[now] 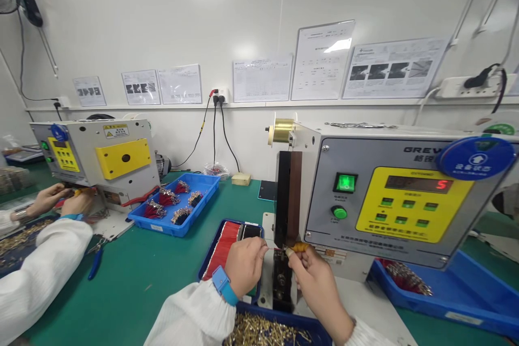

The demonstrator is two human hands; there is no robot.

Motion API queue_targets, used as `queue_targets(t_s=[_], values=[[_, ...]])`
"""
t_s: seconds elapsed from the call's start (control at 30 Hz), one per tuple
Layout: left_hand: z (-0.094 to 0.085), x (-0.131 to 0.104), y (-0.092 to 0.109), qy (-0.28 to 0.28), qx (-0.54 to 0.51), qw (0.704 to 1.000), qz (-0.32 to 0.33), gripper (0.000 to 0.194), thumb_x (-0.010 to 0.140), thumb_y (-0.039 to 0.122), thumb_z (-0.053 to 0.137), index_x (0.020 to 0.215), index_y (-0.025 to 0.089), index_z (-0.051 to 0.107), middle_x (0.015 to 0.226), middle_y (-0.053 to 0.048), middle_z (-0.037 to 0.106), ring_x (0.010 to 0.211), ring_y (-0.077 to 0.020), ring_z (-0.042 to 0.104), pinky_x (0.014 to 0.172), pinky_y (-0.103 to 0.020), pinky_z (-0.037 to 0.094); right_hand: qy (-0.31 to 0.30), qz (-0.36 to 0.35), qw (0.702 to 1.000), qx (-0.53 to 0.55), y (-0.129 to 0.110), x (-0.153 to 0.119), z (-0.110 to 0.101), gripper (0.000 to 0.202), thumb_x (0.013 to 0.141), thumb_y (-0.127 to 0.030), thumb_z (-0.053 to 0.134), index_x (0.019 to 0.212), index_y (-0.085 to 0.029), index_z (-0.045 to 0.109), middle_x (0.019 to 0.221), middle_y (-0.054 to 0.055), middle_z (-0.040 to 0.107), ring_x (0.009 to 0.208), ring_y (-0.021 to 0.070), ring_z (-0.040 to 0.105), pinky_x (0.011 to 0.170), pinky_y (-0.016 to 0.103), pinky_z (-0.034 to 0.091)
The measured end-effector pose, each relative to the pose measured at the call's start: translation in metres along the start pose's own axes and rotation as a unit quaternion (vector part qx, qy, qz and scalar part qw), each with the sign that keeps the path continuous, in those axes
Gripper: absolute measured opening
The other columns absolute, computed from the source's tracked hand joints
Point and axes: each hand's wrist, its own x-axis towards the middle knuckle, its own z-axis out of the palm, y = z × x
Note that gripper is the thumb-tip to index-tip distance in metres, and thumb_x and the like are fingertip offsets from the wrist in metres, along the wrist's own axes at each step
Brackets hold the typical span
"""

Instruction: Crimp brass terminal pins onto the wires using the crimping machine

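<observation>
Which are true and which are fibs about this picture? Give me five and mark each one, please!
1. The left hand has a blue wristband at its wrist. True.
2. The table is red. False: the table is green.
3. The tray at the bottom of the picture is full of marbles. False: that tray holds gold-coloured little pieces.
4. The spool on the nearer machine is gold-coloured. True.
5. The right hand is tucked in a pocket. False: the right hand is at the nearer machine, close to the left hand.
</observation>
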Motion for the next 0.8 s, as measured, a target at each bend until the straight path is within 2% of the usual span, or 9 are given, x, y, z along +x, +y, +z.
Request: queue_targets(t_s=[0.37,0.47,0.53,0.63,0.7,0.8], values=[[-0.002,0.001,0.002,0.003,-0.007,1.0,-0.008,0.024,0.099,0.025,0.033,0.084,0.02,0.051,0.071,-0.002,0.062,0.065,-0.0166,0.059,0.058,-0.027,0.038,0.028,-0.01,1.0,0.009,-0.001,0.0,0.0,0.044,0.08,-0.066,0.055,0.072,-0.022,0.054,0.06,0.001,0.063,0.048,0.0174,0.055,0.044,0.027,0.041],[-0.002,0.002,0.002,0.01,-0.022,1.0,-0.014,0.023,0.098,0.025,0.035,0.084,0.02,0.053,0.073,-0.002,0.063,0.067,-0.0163,0.06,0.059,-0.026,0.039,0.026,-0.017,0.999,-0.012,-0.004,0.002,0.001,0.04,0.083,-0.061,0.051,0.072,-0.023,0.051,0.061,0.001,0.062,0.054,0.0191,0.059,0.05,0.029,0.044],[-0.002,0.002,0.003,0.013,-0.033,0.999,-0.019,0.022,0.098,0.025,0.037,0.084,0.02,0.054,0.074,-0.002,0.064,0.068,-0.0161,0.061,0.061,-0.026,0.04,0.013,-0.02,0.997,-0.067,-0.009,0.006,-0.003,0.034,0.085,-0.054,0.047,0.069,-0.024,0.048,0.058,0.0,0.059,0.056,0.0195,0.059,0.055,0.03,0.044],[-0.003,0.002,0.003,0.013,-0.041,0.999,-0.025,0.023,0.098,0.026,0.039,0.083,0.02,0.056,0.074,-0.002,0.064,0.068,-0.0159,0.06,0.061,-0.026,0.04,-0.079,-0.002,0.981,-0.177,-0.022,0.015,-0.024,0.028,0.085,-0.04,0.041,0.061,-0.025,0.041,0.047,-0.003,0.049,0.048,0.0181,0.052,0.057,0.032,0.042],[-0.003,0.002,0.003,0.013,-0.04,0.999,-0.026,0.024,0.097,0.026,0.039,0.082,0.02,0.056,0.073,-0.002,0.064,0.066,-0.0159,0.059,0.06,-0.026,0.039,-0.149,-0.002,0.964,-0.222,-0.029,0.02,-0.046,0.026,0.084,-0.036,0.04,0.061,-0.025,0.043,0.048,-0.002,0.05,0.049,0.0185,0.051,0.06,0.033,0.043],[-0.002,0.002,0.003,0.014,-0.037,0.999,-0.022,0.025,0.097,0.026,0.039,0.081,0.02,0.057,0.073,-0.003,0.064,0.066,-0.0161,0.059,0.06,-0.027,0.039,-0.128,-0.078,0.946,-0.289,-0.032,0.025,-0.079,0.014,0.079,-0.031,0.05,0.068,-0.024,0.054,0.071,0.006,0.061,0.07,0.0235,0.057,0.069,0.036,0.044]])
